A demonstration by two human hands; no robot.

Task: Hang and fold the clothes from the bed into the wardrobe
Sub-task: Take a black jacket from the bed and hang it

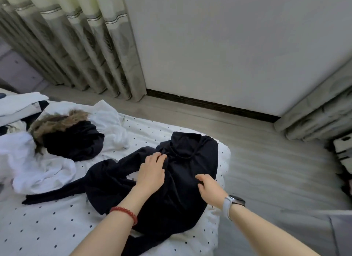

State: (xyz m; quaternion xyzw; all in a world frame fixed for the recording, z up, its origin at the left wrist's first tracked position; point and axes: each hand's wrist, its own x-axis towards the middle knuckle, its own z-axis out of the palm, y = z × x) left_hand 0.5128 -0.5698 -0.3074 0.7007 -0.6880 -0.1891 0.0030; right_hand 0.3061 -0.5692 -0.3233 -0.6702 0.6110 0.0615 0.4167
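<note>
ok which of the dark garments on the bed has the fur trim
The bunched dark jacket at far left; the dark hoodie under both hands is plain, with only a drawstring.

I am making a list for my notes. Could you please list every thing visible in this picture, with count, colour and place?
hoodie: 1, black, near bed corner
fur-trimmed garment: 1, black, bed left
white clothes: several, white, bed left
bed: 1, white dotted sheet, foreground
curtains: 2, grey-green, back left and right
wall: 1, white, behind
floor: 1, grey, right
left hand: 1, red bracelet, resting on hoodie
right hand: 1, white watch, pinching hoodie
</note>
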